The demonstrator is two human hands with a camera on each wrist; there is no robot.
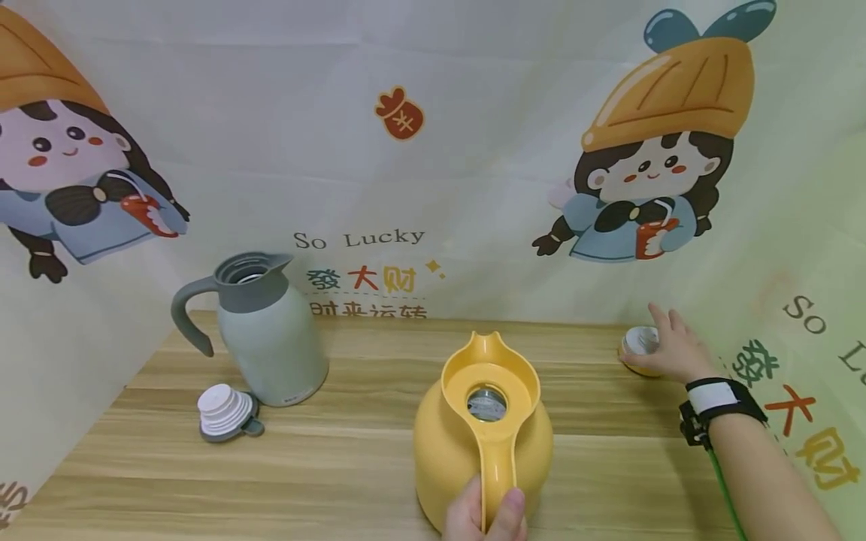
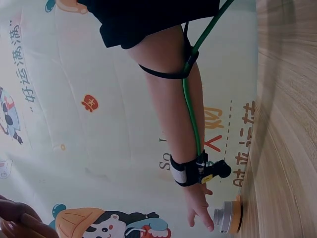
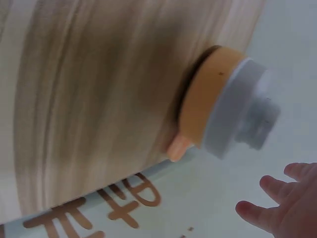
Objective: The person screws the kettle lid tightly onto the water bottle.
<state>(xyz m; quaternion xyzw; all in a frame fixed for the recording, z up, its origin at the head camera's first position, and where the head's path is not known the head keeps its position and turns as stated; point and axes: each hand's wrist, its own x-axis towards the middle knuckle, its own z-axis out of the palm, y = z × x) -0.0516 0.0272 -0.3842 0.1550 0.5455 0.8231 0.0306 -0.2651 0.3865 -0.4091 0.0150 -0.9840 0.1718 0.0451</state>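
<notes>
A yellow vacuum jug (image 1: 433, 443) stands at the front middle of the table with its top opening uncovered. My left hand (image 1: 485, 518) grips its handle, thumb on one side and fingers on the other. At the back right, an orange-yellow jug lid (image 1: 639, 352) rests with its grey stopper side up. Over it reaches my right hand (image 1: 679, 353), fingers spread and thumb near the lid. In the right wrist view, a gap separates the fingers (image 3: 277, 188) from the lid (image 3: 210, 101), and nothing is held.
A pale green jug (image 1: 274, 342) with a grey handle stands at the back left, its top uncovered. In front of it lies a grey lid with a white stopper (image 1: 219, 412). A printed cloth (image 1: 473, 188) rises behind the wooden table (image 1: 352, 481) and along both sides.
</notes>
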